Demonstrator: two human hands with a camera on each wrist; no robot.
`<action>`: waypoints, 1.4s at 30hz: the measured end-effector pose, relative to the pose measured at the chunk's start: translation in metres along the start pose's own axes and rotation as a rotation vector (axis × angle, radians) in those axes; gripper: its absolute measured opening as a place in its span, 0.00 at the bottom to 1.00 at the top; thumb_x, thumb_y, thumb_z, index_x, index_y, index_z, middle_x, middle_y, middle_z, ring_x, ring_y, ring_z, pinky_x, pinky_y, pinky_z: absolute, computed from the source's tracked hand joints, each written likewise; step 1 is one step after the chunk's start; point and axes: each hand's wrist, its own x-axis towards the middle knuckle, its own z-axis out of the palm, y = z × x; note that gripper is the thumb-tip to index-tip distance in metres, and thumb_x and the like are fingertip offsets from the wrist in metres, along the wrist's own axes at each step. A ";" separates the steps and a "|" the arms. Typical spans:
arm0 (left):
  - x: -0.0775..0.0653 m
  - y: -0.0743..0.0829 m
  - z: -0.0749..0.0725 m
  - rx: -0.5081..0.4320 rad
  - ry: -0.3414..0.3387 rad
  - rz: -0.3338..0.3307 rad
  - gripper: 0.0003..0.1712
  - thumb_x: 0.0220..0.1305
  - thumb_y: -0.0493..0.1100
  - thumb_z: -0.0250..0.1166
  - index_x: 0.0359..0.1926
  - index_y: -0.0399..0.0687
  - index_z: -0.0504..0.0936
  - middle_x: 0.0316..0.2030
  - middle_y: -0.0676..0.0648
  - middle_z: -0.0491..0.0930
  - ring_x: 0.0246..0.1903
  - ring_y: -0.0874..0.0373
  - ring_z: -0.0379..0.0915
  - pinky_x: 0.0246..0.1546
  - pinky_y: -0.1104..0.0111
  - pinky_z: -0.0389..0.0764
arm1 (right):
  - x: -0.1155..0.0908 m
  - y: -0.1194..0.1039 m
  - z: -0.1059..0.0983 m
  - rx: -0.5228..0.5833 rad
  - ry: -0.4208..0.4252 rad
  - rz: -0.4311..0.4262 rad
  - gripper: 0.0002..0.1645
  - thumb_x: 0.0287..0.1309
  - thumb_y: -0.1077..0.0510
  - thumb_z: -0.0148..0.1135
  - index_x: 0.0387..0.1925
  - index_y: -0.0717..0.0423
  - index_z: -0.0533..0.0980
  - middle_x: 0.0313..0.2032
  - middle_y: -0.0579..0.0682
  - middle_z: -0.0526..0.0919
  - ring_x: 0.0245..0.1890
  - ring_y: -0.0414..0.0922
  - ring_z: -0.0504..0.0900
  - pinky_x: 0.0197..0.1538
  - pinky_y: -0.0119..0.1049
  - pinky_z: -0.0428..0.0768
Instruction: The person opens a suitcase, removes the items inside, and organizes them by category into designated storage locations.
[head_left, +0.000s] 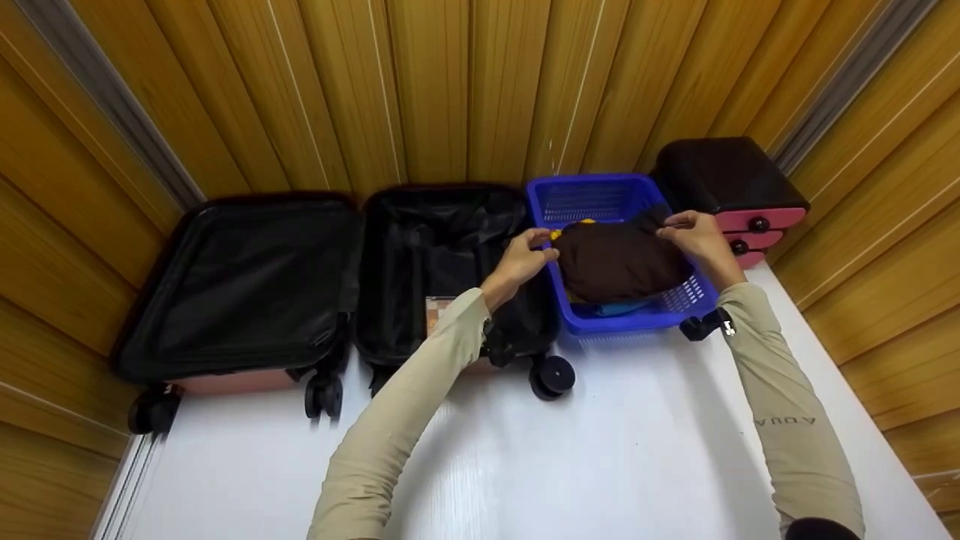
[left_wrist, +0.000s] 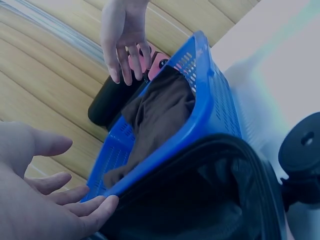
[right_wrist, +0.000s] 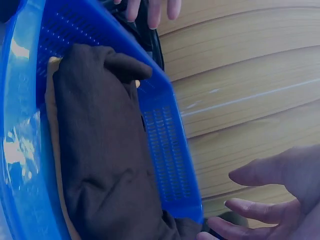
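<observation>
A dark brown folded cloth (head_left: 621,262) lies in a blue plastic basket (head_left: 622,324), on top of yellow and light blue items (head_left: 624,308) that mostly stay hidden beneath it. At the basket's left rim is my left hand (head_left: 519,264), its fingers spread loosely and holding nothing in the left wrist view. My right hand (head_left: 699,238) hovers by the cloth's far right corner. Its fingers (right_wrist: 255,209) are apart and relaxed in the right wrist view, with the lowest fingertips close to the cloth's edge.
Left of the basket lies an opened black-lined suitcase, its lid half (head_left: 262,285) beside its deeper half (head_left: 405,270), which holds a small checkered item (head_left: 436,311). A black box with pink drawers (head_left: 724,176) stands right of the basket. Wood-slat walls (head_left: 435,90) enclose the white tabletop (head_left: 570,450).
</observation>
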 end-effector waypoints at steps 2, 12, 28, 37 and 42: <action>-0.001 -0.001 -0.003 0.002 0.010 -0.002 0.28 0.71 0.32 0.63 0.70 0.33 0.73 0.70 0.32 0.73 0.70 0.43 0.70 0.69 0.59 0.73 | 0.001 -0.004 0.000 0.008 -0.023 0.006 0.23 0.70 0.59 0.62 0.58 0.73 0.73 0.32 0.33 0.78 0.34 0.30 0.77 0.42 0.25 0.76; -0.007 -0.005 -0.026 0.063 0.052 0.012 0.27 0.73 0.33 0.60 0.71 0.35 0.73 0.70 0.32 0.72 0.71 0.43 0.69 0.69 0.58 0.73 | 0.004 -0.007 0.008 0.128 -0.133 0.003 0.21 0.74 0.61 0.58 0.60 0.73 0.72 0.31 0.27 0.81 0.33 0.26 0.80 0.40 0.22 0.80; -0.031 -0.024 -0.099 0.267 0.197 0.030 0.23 0.72 0.32 0.61 0.66 0.34 0.77 0.64 0.33 0.78 0.66 0.42 0.74 0.66 0.57 0.75 | 0.008 0.023 0.011 0.239 -0.253 -0.057 0.18 0.76 0.66 0.54 0.60 0.75 0.73 0.34 0.31 0.87 0.35 0.36 0.88 0.43 0.31 0.87; -0.052 -0.032 -0.148 0.355 0.295 0.014 0.23 0.72 0.32 0.60 0.66 0.31 0.77 0.64 0.30 0.77 0.66 0.40 0.73 0.68 0.54 0.72 | 0.009 0.035 0.012 0.211 -0.249 -0.088 0.19 0.75 0.68 0.54 0.60 0.80 0.71 0.34 0.31 0.86 0.35 0.35 0.88 0.42 0.31 0.87; -0.064 -0.036 -0.179 0.428 0.381 0.019 0.23 0.71 0.33 0.59 0.65 0.32 0.77 0.64 0.31 0.78 0.66 0.39 0.72 0.69 0.52 0.70 | 0.008 0.040 0.006 0.283 -0.178 -0.131 0.13 0.74 0.70 0.55 0.54 0.77 0.76 0.34 0.34 0.87 0.33 0.35 0.88 0.40 0.30 0.87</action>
